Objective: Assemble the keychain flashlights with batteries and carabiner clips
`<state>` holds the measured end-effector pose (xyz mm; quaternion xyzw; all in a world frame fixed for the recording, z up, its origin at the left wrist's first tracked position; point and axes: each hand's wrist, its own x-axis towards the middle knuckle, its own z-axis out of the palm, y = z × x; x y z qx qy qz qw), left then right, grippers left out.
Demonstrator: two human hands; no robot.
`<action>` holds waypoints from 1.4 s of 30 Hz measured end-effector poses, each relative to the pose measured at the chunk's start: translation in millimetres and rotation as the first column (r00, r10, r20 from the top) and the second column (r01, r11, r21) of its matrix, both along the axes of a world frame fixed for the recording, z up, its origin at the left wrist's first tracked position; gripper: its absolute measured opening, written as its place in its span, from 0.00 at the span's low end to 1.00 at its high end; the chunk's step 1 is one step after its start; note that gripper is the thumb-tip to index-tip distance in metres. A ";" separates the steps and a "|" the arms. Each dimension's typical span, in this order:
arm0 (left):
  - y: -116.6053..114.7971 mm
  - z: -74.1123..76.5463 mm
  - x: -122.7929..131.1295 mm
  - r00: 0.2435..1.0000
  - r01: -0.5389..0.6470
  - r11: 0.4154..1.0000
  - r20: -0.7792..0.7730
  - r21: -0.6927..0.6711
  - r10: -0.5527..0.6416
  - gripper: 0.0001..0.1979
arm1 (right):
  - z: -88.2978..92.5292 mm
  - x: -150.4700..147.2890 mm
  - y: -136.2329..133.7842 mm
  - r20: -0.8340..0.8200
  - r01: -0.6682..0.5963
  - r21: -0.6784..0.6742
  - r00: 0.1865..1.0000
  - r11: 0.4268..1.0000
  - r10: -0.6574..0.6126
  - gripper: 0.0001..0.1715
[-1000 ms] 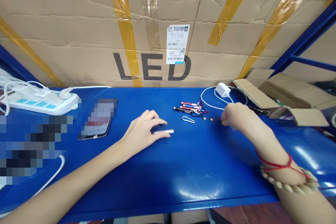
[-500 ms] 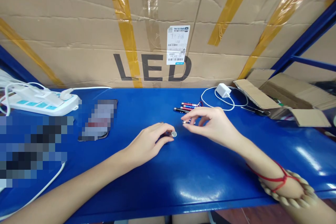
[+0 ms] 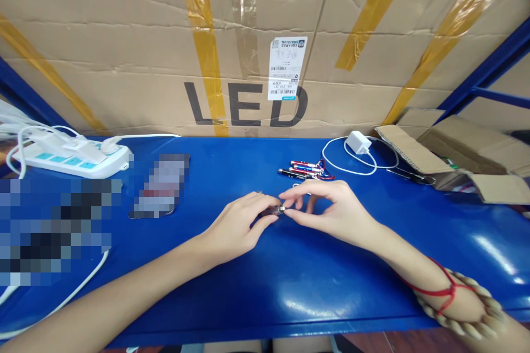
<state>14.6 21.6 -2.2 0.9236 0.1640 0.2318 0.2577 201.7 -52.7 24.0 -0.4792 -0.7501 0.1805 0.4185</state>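
Note:
My left hand [image 3: 238, 223] is closed around a small dark metal tube [image 3: 271, 210], pinched between thumb and fingers with its end pointing right. At that end sits a small shiny silver piece [image 3: 282, 208], which looks like a button cell. My right hand [image 3: 331, 207] is closed on this piece with thumb and forefinger, its fingertips almost meeting those of my left. Just beyond my right hand lie several slim pen-like laser pointers [image 3: 302, 169] in red, blue and black, with clips and rings. Fingers hide most of the tube.
A white charger [image 3: 358, 143] with its looped cable lies behind my right hand. Farther right stands an open cardboard box [image 3: 433, 155]. On the left are a phone [image 3: 163, 185] and a white power strip [image 3: 110, 162]. A large carton [image 3: 144, 66] walls off the blue table's back.
My right hand has moved left and brought the small silver piece to the tube's end. My left hand stays nearly in place. The view has shifted slightly.

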 end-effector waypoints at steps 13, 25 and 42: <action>1.4 -4.6 -0.1 0.999 -0.031 0.997 0.021 0.071 0.030 0.07 | -5.1 2.0 -1.4 0.315 -0.158 0.200 0.945 0.967 0.089 0.14; 1.3 -6.5 1.1 0.993 -0.118 0.993 0.010 -0.014 0.118 0.05 | 8.3 11.4 -4.4 0.350 0.082 0.382 0.909 0.920 -0.227 0.07; 2.2 -5.7 1.0 0.996 -0.090 0.996 0.001 -0.026 0.090 0.05 | 3.3 38.0 7.2 0.874 0.779 -0.046 0.334 0.625 -0.352 0.08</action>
